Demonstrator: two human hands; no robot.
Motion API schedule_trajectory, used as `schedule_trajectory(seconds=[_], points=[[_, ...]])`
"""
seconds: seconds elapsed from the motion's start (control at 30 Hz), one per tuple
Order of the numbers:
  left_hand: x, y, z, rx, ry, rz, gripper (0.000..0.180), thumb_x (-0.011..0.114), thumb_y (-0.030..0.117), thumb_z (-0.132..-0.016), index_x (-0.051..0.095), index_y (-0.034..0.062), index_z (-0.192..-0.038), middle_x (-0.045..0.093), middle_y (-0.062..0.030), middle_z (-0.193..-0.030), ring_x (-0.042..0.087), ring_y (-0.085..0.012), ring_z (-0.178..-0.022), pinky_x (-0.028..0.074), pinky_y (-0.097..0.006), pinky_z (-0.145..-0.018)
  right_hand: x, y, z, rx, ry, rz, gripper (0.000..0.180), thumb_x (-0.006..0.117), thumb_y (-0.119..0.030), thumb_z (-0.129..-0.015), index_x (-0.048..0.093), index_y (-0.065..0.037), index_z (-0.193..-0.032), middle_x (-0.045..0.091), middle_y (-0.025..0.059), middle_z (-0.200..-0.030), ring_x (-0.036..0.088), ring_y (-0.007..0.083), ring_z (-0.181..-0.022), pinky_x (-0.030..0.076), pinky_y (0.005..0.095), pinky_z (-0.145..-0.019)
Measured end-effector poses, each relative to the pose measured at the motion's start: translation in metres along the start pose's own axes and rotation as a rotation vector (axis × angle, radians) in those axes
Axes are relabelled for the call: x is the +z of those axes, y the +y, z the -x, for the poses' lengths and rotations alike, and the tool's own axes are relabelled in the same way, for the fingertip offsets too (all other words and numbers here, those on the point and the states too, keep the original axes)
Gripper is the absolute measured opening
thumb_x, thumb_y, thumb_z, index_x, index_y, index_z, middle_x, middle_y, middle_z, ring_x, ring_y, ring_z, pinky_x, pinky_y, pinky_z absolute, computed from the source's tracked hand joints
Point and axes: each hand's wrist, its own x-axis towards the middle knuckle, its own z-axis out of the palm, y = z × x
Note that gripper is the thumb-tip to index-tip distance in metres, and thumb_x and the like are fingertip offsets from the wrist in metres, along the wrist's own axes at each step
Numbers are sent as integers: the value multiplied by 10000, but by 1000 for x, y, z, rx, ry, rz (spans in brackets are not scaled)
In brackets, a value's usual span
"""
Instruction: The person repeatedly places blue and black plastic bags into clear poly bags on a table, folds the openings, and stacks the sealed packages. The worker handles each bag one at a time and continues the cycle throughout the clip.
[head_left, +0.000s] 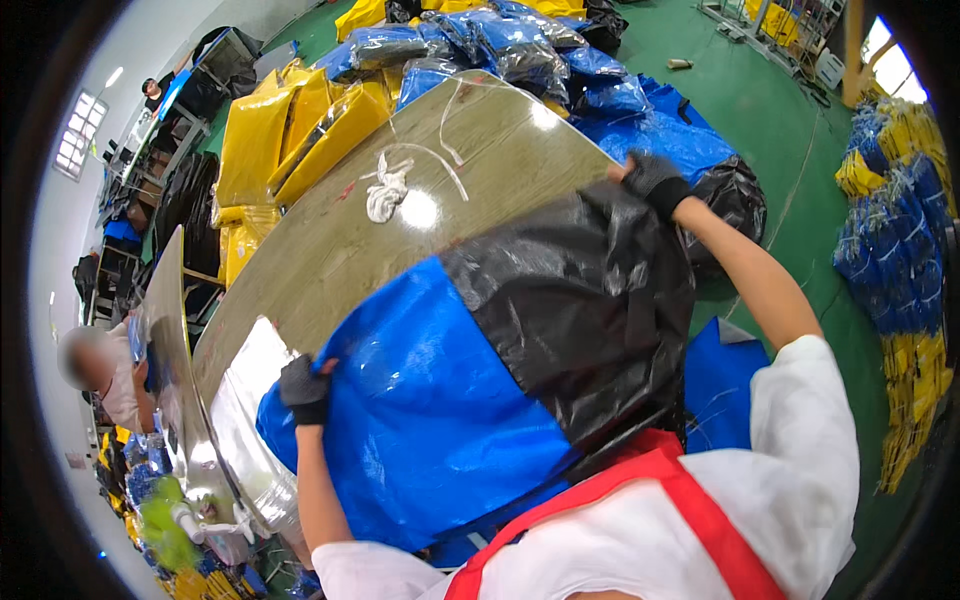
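A large glossy blue-and-black tarpaulin piece (430,400) lies across the near part of a brown table (520,150) and hangs toward my body. My left hand (305,390), in a dark fingerless glove, is closed on the edge of its blue part at the left. At the far right corner of the black part, my right hand (655,185), gloved the same way, grips the edge beside the table's rim. The material spreads wrinkled between both hands. Whether it is a sewn bag or a single sheet, I cannot tell.
On the table lie a crumpled white cloth (387,190) and a white strap (445,160). Yellow pieces (270,140) and plastic-wrapped blue bundles (500,45) are piled beyond it. Blue and yellow bundles (895,230) stand at the right. Another person (115,375) is at the left.
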Motion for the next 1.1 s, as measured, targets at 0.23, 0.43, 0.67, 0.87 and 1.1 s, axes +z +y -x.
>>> schedule_trajectory(seconds=[0.23,0.43,0.67,0.87,1.1], points=[[-3,51,-23,-26,-129,-132,521,619,438,-796,546,32,-1115,533,-227,-1137,469,-377,-1111,303,-475,-1004,-28,-7,-12,1,-40,-27,444,621,-460,-803,612,-75,-1024,638,163,-1011,606,331,-926,466,385,-835],[-33,207,-4,648,-336,245,806,584,572,-761,361,130,-1397,289,-183,-1459,197,-411,-1362,40,-553,-1103,-11,-60,104,-705,-2,433,558,649,-540,-714,616,-218,-1168,518,106,-1297,409,317,-1230,255,551,-1027],[-39,229,-2,578,-295,528,768,554,615,-763,427,125,-1341,283,-221,-1446,205,-434,-1350,40,-576,-1091,-20,-48,279,-838,-323,247,549,644,-281,-753,498,-169,-1271,514,153,-1268,442,358,-1223,190,602,-1063],[-37,317,-18,1022,-112,478,674,497,544,-833,438,81,-1320,354,-235,-1397,268,-435,-1321,128,-547,-1095,-57,-118,239,-670,-170,-15,193,567,-258,-806,650,-134,-928,584,168,-1156,495,336,-1165,246,584,-1047],[-6,260,-8,1060,-244,436,590,550,431,-836,471,67,-1294,399,-200,-1356,317,-389,-1261,223,-479,-1065,-15,-151,11,-333,-942,226,548,558,-522,-815,642,-56,-1090,628,186,-1091,584,364,-1019,439,416,-896]])
